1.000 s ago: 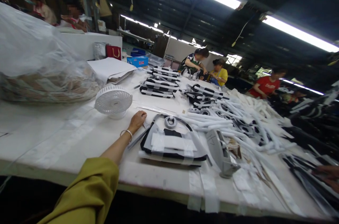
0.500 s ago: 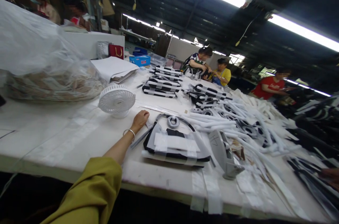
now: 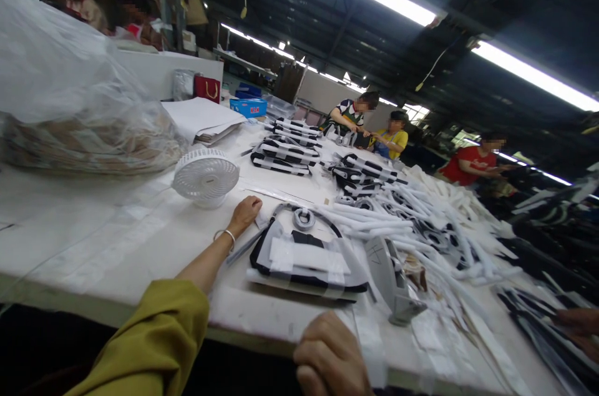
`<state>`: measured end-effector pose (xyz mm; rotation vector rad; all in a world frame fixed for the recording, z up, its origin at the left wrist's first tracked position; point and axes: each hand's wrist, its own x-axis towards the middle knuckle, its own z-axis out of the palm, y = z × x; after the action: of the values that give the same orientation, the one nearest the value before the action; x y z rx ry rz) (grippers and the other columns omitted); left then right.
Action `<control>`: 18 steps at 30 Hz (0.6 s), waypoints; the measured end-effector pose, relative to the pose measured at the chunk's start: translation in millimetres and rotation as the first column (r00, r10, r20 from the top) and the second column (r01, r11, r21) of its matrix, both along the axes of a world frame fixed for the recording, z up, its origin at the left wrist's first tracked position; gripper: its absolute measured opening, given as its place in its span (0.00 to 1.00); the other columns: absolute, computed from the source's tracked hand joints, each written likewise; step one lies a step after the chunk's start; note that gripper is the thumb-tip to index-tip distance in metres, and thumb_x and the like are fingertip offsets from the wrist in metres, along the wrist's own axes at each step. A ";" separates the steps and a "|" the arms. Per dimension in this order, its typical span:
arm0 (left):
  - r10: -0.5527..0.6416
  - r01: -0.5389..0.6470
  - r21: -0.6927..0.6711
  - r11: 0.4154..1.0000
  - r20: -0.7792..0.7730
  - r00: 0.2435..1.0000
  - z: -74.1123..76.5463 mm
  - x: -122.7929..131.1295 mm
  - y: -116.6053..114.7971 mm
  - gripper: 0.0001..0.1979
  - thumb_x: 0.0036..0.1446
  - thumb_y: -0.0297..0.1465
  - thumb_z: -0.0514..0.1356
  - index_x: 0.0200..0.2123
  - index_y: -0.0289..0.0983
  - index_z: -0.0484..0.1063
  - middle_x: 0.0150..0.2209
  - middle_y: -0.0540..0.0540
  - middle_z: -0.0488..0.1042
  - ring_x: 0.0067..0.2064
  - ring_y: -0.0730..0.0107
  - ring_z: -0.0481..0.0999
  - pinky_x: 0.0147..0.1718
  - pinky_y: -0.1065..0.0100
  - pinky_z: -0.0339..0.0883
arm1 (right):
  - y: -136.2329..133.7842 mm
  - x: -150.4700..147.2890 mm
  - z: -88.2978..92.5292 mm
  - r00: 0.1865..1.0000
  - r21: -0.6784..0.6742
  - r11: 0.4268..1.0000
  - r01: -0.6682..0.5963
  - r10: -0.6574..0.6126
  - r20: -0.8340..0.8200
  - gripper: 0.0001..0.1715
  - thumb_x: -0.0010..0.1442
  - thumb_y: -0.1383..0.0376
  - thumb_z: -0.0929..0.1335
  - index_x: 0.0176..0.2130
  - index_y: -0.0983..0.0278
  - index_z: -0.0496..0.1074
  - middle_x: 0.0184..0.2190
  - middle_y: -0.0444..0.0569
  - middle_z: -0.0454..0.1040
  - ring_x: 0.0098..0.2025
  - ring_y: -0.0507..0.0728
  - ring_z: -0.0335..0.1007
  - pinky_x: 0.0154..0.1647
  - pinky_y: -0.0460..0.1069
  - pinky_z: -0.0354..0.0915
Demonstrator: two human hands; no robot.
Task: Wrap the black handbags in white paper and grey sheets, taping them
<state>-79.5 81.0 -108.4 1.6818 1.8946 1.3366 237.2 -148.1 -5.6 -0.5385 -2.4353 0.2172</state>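
My left hand (image 3: 246, 212) rests on the white table, its fingers curled closed, left of a black bag (image 3: 306, 259) wrapped with white padding and clear tape. Whatever it may hold is too small to make out. A grey strip (image 3: 246, 246) lies between that hand and the bag. Below the bag, at the table's front edge, my right hand (image 3: 330, 355) is closed in a loose fist; its grip is hidden. A coiled ring (image 3: 304, 219) lies within the bag's handle. The grey tape dispenser (image 3: 390, 280) stands to the bag's right.
A white fan (image 3: 206, 176) stands behind my left hand, near a large plastic bag (image 3: 84, 90). Wrapped bags (image 3: 285, 156) and white foam tubes (image 3: 374, 221) are piled farther back. Several people work beyond; another person's hand (image 3: 580, 324) is at the right edge.
My right hand has come into view at the front edge, below the bag. My left hand stays in nearly the same place. The view has shifted slightly.
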 end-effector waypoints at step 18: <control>-0.102 0.095 -0.124 0.988 -0.046 0.994 15.1 -13.5 0.7 0.13 0.59 0.37 0.54 0.39 0.35 0.74 0.40 0.42 0.78 0.42 0.59 0.76 0.45 0.62 0.70 | 44.2 -1.9 -95.1 0.969 -0.028 0.978 0.209 -0.203 0.141 0.07 0.68 0.67 0.62 0.37 0.62 0.68 0.34 0.48 0.70 0.38 0.57 0.61 0.42 0.54 0.55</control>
<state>-93.0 81.7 -93.2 1.7411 1.8545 1.1271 235.3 -103.9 -100.7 -0.8456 -2.4883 0.1490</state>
